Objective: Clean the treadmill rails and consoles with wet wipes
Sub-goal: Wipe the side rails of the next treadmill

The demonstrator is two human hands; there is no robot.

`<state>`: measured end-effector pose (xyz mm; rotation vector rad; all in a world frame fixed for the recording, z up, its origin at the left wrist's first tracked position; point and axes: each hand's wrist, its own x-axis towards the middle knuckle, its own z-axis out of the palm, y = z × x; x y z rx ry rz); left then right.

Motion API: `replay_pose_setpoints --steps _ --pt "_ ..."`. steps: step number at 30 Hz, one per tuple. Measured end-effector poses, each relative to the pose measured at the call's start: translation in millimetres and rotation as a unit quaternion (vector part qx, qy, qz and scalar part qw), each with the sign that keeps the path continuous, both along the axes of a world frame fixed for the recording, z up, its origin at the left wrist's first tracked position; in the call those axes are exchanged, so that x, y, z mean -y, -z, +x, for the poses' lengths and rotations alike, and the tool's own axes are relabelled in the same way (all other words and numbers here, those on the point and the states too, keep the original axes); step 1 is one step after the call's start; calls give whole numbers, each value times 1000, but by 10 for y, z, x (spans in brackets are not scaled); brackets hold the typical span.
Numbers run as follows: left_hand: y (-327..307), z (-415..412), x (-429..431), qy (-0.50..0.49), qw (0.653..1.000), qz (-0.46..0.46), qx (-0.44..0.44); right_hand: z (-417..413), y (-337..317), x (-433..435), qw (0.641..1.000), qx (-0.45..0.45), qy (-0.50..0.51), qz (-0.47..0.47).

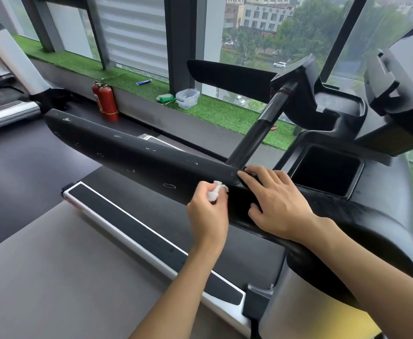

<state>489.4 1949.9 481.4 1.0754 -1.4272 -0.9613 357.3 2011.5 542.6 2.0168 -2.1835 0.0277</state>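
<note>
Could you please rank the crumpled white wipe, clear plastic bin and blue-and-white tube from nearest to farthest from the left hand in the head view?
1. The crumpled white wipe: pinched in the left hand.
2. The clear plastic bin: on the green turf ledge ahead.
3. The blue-and-white tube: farther left along that ledge.

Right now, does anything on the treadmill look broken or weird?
Yes. The black handrail has pale nicks and little oval cuts scattered along its padding, so it looks scuffed and worn. The left hand holds a crumpled wipe right by them. Nothing looks spilled.
</note>
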Motion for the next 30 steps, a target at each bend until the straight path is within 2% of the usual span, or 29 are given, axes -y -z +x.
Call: replay_pose_setpoints --steps 9,11,13,15,19,22,27,30 --pt "200 58 -43 12 998 63 -22 102 -51 176 1000 16 -22 -2" --pt "261 58 -69 36 997 66 -4 106 -3 205 1000 7 -24 11" --pt "329 58 -55 17 995 95 -17 102 33 201 1000 -7 -21 12" --pt "397 56 -58 -10 991 130 -36 103 40 199 1000 -12 -18 15" --pt "481 43 -96 22 983 172 -66 113 38 195 1000 -20 -16 18" --pt "576 48 50 -25 966 237 -101 113 33 188 999 -23 -17 18" --pt "692 41 150 -38 958 270 -83 111 39 203 999 -24 -16 14" --pt "693 51 229 -45 943 313 -101 111 42 209 999 -30 -15 15"
